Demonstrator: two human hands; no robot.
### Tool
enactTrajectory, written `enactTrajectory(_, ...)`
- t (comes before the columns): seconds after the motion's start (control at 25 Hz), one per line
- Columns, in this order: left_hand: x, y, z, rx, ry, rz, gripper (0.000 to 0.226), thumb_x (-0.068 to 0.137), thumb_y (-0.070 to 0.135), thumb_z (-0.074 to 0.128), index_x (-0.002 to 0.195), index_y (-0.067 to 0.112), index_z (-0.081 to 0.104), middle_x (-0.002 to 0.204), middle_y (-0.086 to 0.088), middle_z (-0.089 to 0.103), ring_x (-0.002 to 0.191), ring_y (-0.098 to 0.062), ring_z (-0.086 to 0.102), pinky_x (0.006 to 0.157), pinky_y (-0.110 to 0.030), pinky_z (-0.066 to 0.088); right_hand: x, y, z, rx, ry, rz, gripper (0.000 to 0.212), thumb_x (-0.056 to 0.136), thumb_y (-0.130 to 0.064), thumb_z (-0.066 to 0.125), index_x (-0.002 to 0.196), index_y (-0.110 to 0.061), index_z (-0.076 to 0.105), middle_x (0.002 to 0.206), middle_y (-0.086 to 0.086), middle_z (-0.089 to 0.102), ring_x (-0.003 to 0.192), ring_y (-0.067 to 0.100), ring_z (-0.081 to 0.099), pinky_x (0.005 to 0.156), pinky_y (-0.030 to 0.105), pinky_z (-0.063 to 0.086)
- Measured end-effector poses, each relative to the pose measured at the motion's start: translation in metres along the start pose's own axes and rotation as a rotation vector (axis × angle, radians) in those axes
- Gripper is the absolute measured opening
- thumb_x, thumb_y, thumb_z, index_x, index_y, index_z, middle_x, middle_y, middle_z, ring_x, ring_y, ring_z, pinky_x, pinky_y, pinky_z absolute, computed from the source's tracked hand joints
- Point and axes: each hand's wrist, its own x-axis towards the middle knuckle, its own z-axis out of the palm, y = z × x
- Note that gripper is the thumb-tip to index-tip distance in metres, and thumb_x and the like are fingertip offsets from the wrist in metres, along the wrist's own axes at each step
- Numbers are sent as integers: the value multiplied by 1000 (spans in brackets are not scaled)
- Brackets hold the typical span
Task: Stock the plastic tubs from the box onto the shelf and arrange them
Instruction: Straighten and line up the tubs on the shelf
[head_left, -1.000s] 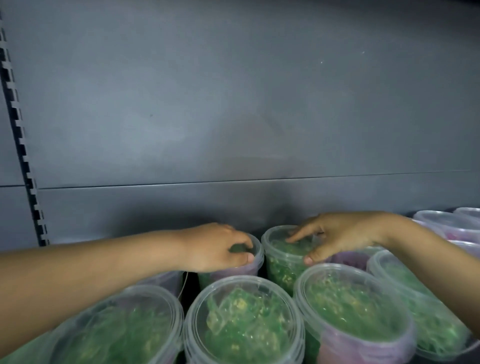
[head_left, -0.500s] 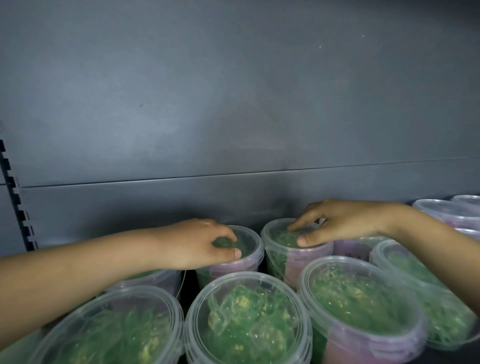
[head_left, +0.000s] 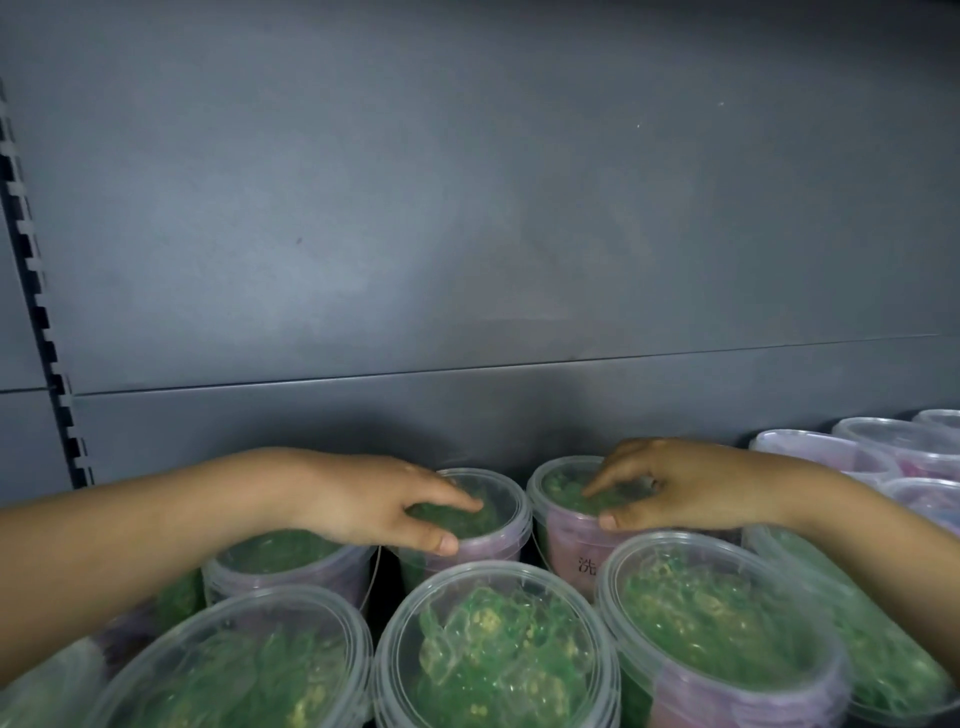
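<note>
Clear plastic tubs with green contents and purple labels stand in rows on the shelf. My left hand (head_left: 384, 506) grips the lid of a back-row tub (head_left: 493, 519), fingers across the top and thumb on the front rim. My right hand (head_left: 670, 486) grips the neighbouring back-row tub (head_left: 566, 535) the same way. A narrow gap separates the two tubs. In front of them stand three more tubs: left (head_left: 234, 670), middle (head_left: 493, 649) and right (head_left: 722, 623).
The grey back panel (head_left: 467, 234) of the shelf rises right behind the back row. A slotted upright (head_left: 36, 291) runs down the left side. Tubs with pinkish contents (head_left: 821, 452) line the far right. Another green tub (head_left: 291, 558) sits under my left forearm.
Both hands have shifted slightly with their tubs on the back row, and the right tub has turned so more of its purple label faces me. The view has tilted a little.
</note>
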Motion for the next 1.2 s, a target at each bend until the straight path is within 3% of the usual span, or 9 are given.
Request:
enactTrajectory(0.16, 1, -5, -1, -48, -47, 19, 52, 94, 37, 49, 143, 35, 32, 156, 11, 18, 142, 0, 16, 109, -10, 11, 1, 12, 4, 48, -12, -48, 40, 88, -40, 59, 126, -30, 59, 133, -15, 49, 124, -1, 45, 109, 19, 30)
enactTrajectory(0.36, 0, -5, -18, -79, -170, -4, 52, 91, 24, 58, 140, 31, 40, 154, 13, 22, 140, 2, 19, 107, -10, 14, -1, 21, -1, 173, -79, -14, 31, 84, -41, 64, 115, -42, 61, 131, -28, 47, 127, -4, 43, 114, 29, 29)
enactTrajectory(0.48, 4, 11, -12, -142, -35, -58, 45, 92, 36, 54, 136, 29, 46, 146, 9, 41, 135, -6, 37, 109, -18, 28, -1, 15, -1, 227, -29, -14, 12, 82, -46, 65, 94, -49, 65, 121, -23, 60, 116, -1, 54, 107, 34, 41)
enactTrajectory(0.6, 13, 28, 7, -31, 91, -61, 50, 95, 46, 43, 142, 30, 35, 149, 9, 37, 134, -10, 38, 109, -20, 29, 2, 13, 2, 222, 29, -39, 7, 82, -42, 67, 88, -46, 66, 110, -15, 67, 107, 3, 60, 100, 36, 46)
enactTrajectory(0.76, 6, 21, 4, -64, 2, -68, 49, 95, 38, 46, 142, 32, 35, 153, 11, 29, 139, -6, 29, 114, -20, 22, 0, 16, -2, 239, -11, -34, 15, 80, -40, 69, 95, -43, 69, 116, -17, 65, 113, 2, 57, 105, 36, 43)
enactTrajectory(0.96, 3, 22, 8, -21, 29, -66, 47, 98, 37, 40, 144, 32, 32, 156, 11, 20, 144, -3, 15, 113, -17, 8, -4, 13, -4, 218, -27, -43, 23, 82, -37, 69, 105, -36, 68, 120, -19, 62, 115, -1, 54, 108, 27, 37)
enactTrajectory(1.04, 3, 28, 14, -7, 73, -79, 48, 99, 39, 34, 146, 30, 28, 156, 10, 19, 144, -2, 11, 112, -15, 6, -6, 12, -2, 211, 6, -46, 24, 83, -37, 67, 106, -35, 67, 117, -20, 62, 111, -2, 55, 102, 22, 40)
enactTrajectory(1.2, 2, 34, 25, -17, 47, -154, 55, 97, 49, 25, 149, 31, 17, 158, 10, 12, 146, -4, 2, 118, -24, 0, -20, 1, 5, 165, 77, -38, 30, 86, -42, 61, 113, -30, 65, 112, -19, 62, 106, -1, 57, 89, 13, 40)
